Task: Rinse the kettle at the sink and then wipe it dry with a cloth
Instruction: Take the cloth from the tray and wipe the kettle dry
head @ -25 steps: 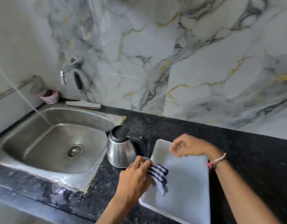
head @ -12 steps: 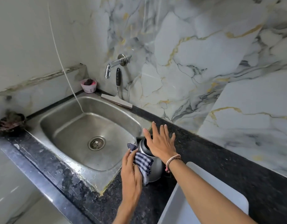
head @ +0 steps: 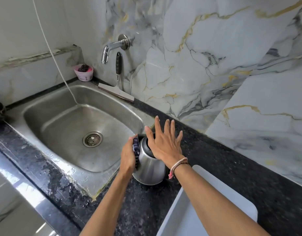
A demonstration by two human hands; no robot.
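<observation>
A steel kettle with a dark top stands on the black counter just right of the sink. My left hand presses a blue-and-white checked cloth against the kettle's left side. My right hand lies flat over the kettle's top with fingers spread, holding nothing. The kettle's handle is hidden behind my right wrist.
A wall tap hangs over the sink's back edge, with a squeegee leaning below it and a pink cup in the corner. A white tray lies on the counter at the lower right. A thin white cord runs into the sink.
My right hand has moved from the white tray onto the kettle's top. My left hand has brought the cloth up against the kettle's left side. The view has swung left.
</observation>
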